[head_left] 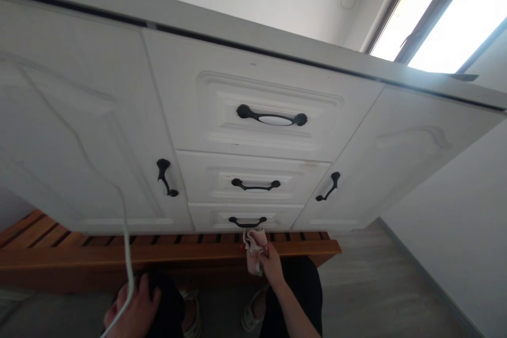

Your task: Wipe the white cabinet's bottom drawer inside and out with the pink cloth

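My right hand (272,264) is closed on a folded pale pink cloth (255,245). The cloth is just below the black handle (247,223) of the bottom drawer (277,216), in front of the wooden slats; whether it touches the drawer front I cannot tell. My left hand (137,306) lies over my left knee with its fingers apart, holding nothing. A white cable (125,243) hangs down in front of the cabinet and passes over that hand.
A white cabinet (166,116) has a middle drawer (257,169), a top drawer (222,116) and a door on each side, all closed. It stands on a slatted wooden base (178,253). My feet are below its front edge. A window (447,16) is at upper right.
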`<state>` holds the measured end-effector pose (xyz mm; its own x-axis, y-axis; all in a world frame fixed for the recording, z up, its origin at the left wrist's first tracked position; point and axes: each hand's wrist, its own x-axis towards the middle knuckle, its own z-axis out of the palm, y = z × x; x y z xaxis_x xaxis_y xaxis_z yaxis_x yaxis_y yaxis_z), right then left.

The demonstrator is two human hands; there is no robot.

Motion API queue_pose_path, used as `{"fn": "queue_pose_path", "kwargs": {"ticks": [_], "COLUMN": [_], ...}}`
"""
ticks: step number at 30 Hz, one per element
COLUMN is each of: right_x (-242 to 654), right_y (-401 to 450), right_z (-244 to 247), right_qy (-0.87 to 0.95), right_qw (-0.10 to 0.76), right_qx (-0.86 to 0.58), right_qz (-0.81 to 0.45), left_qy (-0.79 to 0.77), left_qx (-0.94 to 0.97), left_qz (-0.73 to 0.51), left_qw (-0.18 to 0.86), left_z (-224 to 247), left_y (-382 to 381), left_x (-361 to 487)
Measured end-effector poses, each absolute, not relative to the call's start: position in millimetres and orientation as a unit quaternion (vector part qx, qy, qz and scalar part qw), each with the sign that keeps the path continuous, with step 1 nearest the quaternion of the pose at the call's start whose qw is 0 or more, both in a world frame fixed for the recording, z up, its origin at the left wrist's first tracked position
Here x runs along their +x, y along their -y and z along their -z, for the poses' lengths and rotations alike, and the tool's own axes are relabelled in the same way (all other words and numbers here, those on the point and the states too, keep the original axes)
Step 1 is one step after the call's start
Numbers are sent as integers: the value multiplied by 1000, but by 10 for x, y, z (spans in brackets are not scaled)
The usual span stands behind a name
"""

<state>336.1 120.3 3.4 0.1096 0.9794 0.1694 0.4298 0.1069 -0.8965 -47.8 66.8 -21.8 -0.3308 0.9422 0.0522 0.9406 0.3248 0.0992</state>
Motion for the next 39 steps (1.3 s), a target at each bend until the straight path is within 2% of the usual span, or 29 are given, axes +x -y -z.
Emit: {"fn": "queue_pose_path", "kwargs": {"ticks": [3,7,10,13,16,19,25,30,39], "right_x": [3124,2948,2907,2916,2907,2817,2589,2758,2932], "right_y": [-888,-431,-290,-312,-359,-349,-266,-293,-285], "right_z": [-6,-137,-434,-829,-1149,-1295,-1462,-1634,-1625], "right_qy": [505,397,297,286,340,388,454,489,336], "right_qw": [473,479,514,538,528,527,502,465,491], "right_qx": [-576,-551,-514,-511,-547,-571,-552,-519,-526], "right_qz": [-434,-556,-619,-606,-553,-496,-487,-525,-607], "left_qy": [-720,-636,-593,-542,-501,-494,-541,-507,-426], "left_qx": [680,672,591,583,595,571,480,420,259], "left_qz": [-109,-259,-376,-422,-415,-422,-460,-457,-405], "left_qw": [87,277,398,434,472,501,515,599,766], "left_z": [405,479,108,-571,-1199,-1504,-1545,-1591,-1534], "left_y": [-592,-494,-418,-379,-387,-430,-558,-595,-575], "left_x": [-408,145,729,1120,1286,1381,1440,1332,1152]}}
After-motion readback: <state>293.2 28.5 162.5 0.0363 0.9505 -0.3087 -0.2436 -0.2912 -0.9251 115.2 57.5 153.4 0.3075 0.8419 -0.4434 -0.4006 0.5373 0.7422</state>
